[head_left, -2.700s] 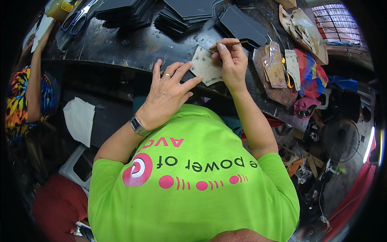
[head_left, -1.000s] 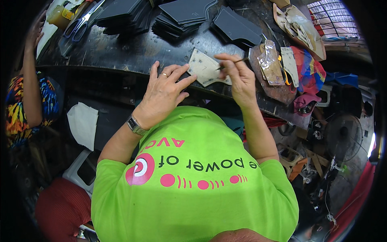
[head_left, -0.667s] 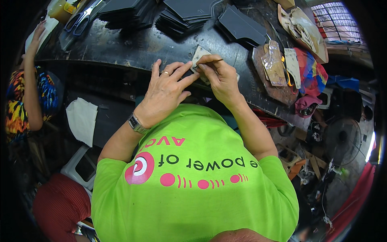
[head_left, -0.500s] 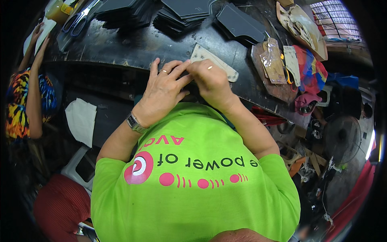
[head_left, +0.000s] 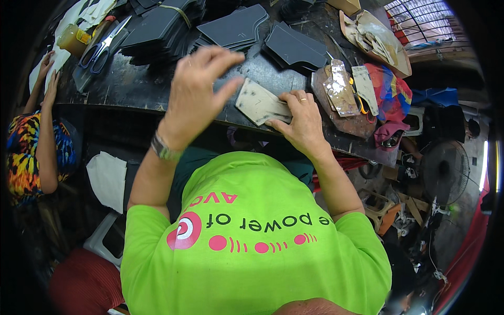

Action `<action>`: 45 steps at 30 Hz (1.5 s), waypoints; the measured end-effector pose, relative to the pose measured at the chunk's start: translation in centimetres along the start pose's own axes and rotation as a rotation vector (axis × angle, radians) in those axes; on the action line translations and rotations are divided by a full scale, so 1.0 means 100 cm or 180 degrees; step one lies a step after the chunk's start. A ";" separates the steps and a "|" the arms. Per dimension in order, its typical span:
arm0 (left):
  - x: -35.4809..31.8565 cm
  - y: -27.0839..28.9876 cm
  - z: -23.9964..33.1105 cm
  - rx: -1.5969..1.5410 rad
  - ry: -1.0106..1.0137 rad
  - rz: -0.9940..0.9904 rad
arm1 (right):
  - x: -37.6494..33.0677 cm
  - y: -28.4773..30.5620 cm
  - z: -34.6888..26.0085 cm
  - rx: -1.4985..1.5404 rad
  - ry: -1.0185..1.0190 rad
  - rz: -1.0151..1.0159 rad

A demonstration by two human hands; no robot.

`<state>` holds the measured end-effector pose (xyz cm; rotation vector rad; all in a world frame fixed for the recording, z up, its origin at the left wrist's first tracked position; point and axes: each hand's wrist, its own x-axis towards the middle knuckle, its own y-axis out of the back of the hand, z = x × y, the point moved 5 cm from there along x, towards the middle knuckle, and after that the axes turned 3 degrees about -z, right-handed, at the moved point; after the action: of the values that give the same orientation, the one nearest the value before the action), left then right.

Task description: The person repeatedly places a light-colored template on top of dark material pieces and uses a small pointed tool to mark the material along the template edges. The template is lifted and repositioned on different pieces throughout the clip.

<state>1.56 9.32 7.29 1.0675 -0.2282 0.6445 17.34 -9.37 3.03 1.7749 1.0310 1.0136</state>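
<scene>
A cream, dark-smudged flat template [head_left: 257,100] lies at the front edge of the black worktable [head_left: 139,86]. My right hand [head_left: 305,125] grips its right end, thumb on the near side and fingers on the far side. My left hand [head_left: 197,100], slightly blurred, is raised to the left of the template, holding nothing, thumb and fingers apart. Beyond the hands are stacks of dark grey cut pieces: a banded stack [head_left: 157,31], a middle stack [head_left: 236,25] partly hidden by my left fingers, and a right stack [head_left: 295,46].
Scissors [head_left: 104,48] and a jar [head_left: 72,41] are at the left, near another person's hands [head_left: 50,89]. At the right, a wooden block [head_left: 326,107] carries brown templates [head_left: 342,93] and orange-handled scissors [head_left: 362,105]. A cardboard tray [head_left: 403,64] of scraps sits behind.
My hands, together at the table edge before, are apart. The left has risen toward the stacks and opened; the right has moved right onto the template, which now lies nearer and farther left.
</scene>
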 end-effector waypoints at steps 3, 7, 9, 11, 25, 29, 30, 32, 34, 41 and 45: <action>0.041 -0.002 -0.028 0.0509 -0.0057 0.0333 | 0.007 -0.014 0.019 0.0853 -0.0518 -0.0295; 0.071 -0.019 -0.068 0.1219 0.0488 0.0083 | 0.032 -0.008 0.058 0.3527 -0.1332 -0.0601; 0.073 -0.023 -0.081 0.1065 0.0704 -0.0081 | 0.055 0.022 0.085 0.3457 -0.1192 -0.0160; 0.072 -0.027 -0.089 0.0930 0.0886 -0.0256 | 0.083 0.041 0.109 0.3378 -0.1011 0.0207; 0.048 0.012 -0.025 -0.1741 0.0017 0.0067 | 0.083 0.065 0.161 0.4069 -0.1115 0.1602; 0.011 -0.046 -0.003 -0.1275 0.0397 -0.1195 | 0.053 0.056 0.121 0.4836 -0.1065 0.0874; 0.005 -0.047 0.003 -0.0964 0.0144 -0.0676 | 0.045 0.046 0.104 0.4936 -0.0966 0.0377; -0.012 -0.049 0.003 -0.0607 0.0120 -0.0166 | 0.030 0.020 0.083 0.4755 -0.1329 -0.0147; -0.029 -0.039 -0.002 -0.0622 0.0188 0.0177 | 0.020 0.004 0.068 0.4306 -0.1442 -0.0477; -0.065 -0.031 0.000 -0.0331 0.0549 -0.0270 | 0.021 -0.018 0.023 0.1875 -0.0671 -0.0427; -0.065 -0.033 -0.003 -0.0387 0.0631 -0.0313 | 0.023 -0.018 0.000 0.1030 -0.0059 -0.0144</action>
<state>-1.70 6.07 1.66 0.8859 -0.0419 0.6352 17.70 -6.68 1.94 2.0041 1.2740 0.8357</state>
